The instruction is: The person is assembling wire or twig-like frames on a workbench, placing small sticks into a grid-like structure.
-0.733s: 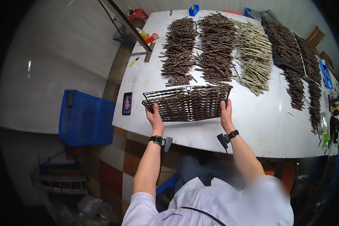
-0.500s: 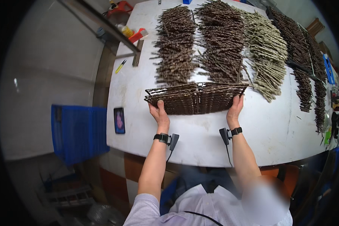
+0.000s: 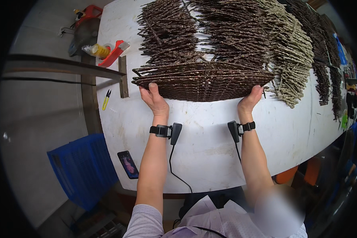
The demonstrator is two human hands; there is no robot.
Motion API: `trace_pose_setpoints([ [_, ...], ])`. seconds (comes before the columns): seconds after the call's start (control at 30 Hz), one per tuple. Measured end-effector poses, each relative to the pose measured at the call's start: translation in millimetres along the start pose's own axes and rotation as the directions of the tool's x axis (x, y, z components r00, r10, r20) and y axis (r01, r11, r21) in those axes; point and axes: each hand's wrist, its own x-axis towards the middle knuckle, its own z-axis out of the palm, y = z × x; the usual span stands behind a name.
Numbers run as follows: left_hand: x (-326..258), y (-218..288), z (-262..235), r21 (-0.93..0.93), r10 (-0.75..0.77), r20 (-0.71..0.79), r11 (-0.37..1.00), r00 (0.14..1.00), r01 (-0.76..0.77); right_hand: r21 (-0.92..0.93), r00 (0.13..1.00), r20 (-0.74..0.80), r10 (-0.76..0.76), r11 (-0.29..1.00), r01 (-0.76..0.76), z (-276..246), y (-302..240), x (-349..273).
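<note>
While both forearms reach up from the lower edge, the left hand has its grip closed on the left end of a long dark brown woven wire basket, and the right hand has its grip closed on the right end. The basket lies across the white worktop, its far side touching the dark brown bundles of twisted sticks heaped behind it; paler, greenish bundles lie just to the right. Each wrist wears a black strap with a small black device. Near the worktop's left edge lies a phone with a pinkish screen, beside a blue plastic crate on the floor. A red tape dispenser sits at the far left corner.
</note>
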Motion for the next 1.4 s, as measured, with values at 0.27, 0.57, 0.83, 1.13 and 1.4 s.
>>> trace_pose_setpoints([
  [0.27,12,17,-1,0.107,-0.029,0.037,0.994,0.999,0.025,-0.196,0.995,0.097,0.011,0.981,0.008,1,-17,5],
  [0.57,-110,82,-69,0.553,-0.235,-0.109,0.793,0.966,0.255,-0.528,0.891,0.407,0.204,0.848,0.047,-92,-96,-51],
  [0.83,-255,65,-128,0.914,-0.429,-0.186,0.256,0.884,0.316,-0.835,0.735,0.414,0.537,0.545,0.073,-215,-70,-150],
  [1.13,-271,44,-108,0.799,-0.231,0.598,0.249,0.768,-0.547,-0.915,0.746,0.402,0.531,0.255,0.312,-200,-85,-140],
  [1.4,-268,38,-101,0.775,-0.267,0.631,0.257,0.728,-0.577,-0.913,0.879,0.353,0.321,0.322,0.249,-137,-58,-107],
])
